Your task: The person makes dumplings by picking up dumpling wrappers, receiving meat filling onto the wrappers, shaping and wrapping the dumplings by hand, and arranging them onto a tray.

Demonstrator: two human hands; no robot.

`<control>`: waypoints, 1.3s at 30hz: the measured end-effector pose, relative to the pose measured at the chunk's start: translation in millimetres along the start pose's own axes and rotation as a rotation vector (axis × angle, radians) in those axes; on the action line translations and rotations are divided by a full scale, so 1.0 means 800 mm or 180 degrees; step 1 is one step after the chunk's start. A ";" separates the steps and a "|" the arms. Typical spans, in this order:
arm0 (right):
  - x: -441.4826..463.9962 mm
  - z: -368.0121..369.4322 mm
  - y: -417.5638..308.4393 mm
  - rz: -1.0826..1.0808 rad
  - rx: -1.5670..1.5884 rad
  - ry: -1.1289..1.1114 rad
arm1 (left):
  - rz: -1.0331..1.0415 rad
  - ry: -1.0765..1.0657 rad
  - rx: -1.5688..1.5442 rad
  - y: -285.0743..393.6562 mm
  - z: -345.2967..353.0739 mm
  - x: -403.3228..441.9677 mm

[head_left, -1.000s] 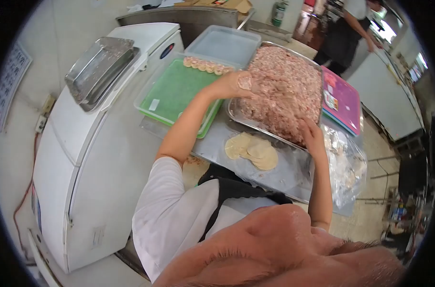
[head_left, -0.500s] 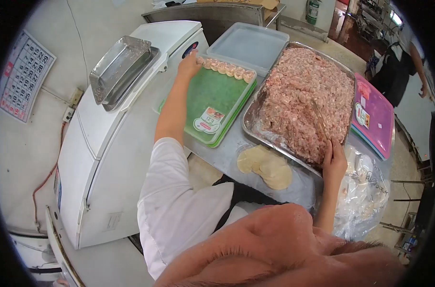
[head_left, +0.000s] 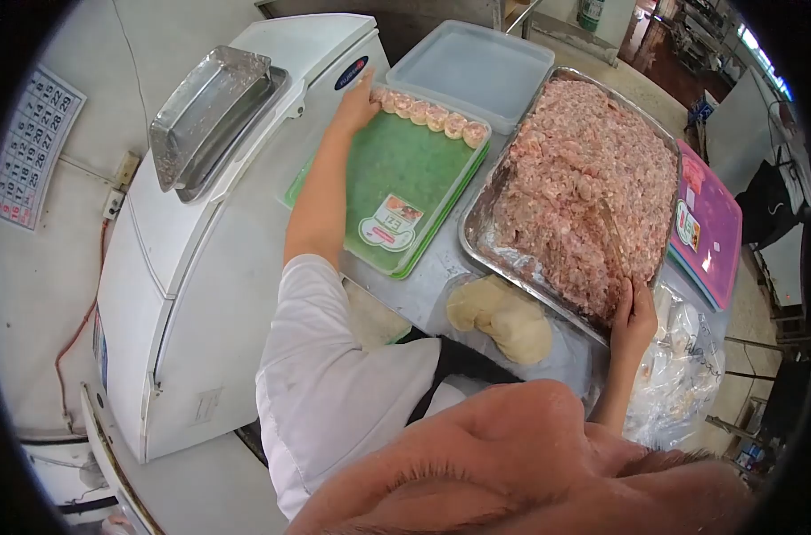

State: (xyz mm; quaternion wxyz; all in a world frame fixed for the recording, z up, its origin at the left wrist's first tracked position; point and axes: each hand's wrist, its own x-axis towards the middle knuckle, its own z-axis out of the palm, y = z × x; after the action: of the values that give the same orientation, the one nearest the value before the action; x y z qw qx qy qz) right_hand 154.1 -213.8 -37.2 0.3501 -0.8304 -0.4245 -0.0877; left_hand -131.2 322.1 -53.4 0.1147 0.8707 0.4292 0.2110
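Note:
My left hand is at the far left corner of a clear-walled tray with a green base, fingers drawn together by the end of a row of dumplings. Whatever those fingers hold is hidden. A metal pan to the right is heaped with pinkish minced meat. At the pan's near right corner, my right hand grips a thin flat spatula whose blade lies against the meat. Pale round dough wrappers rest in an overlapping pile in front of the pan.
Behind the tray lies a translucent plastic lid or tray. Stacked pink and blue trays stand right of the pan, with a clear plastic bag nearer me. A white freezer on the left carries metal pans.
The whole view has shifted slightly. My left hand stays at the tray's far corner and my right hand at the pan. A person at the far right has gone out of sight.

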 end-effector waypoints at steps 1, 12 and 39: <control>0.000 0.000 -0.001 0.0028 -0.0046 -0.0005 | 0.0029 -0.0008 -0.0181 0.008 -0.007 -0.002; -0.001 -0.007 -0.020 -0.0312 -0.0524 0.0185 | 0.1692 0.1103 -0.1595 0.286 -0.142 -0.180; 0.010 -0.143 -0.071 -0.1686 -0.2720 -0.1561 | 0.1226 -0.1317 -0.2904 0.302 0.029 -0.325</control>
State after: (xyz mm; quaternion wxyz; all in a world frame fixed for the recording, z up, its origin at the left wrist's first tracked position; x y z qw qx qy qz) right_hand 133.1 -261.2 79.6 -0.1606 -0.7595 -0.6143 -0.1413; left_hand -92.5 -31.8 -51.7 0.5228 0.8188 0.0949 0.2173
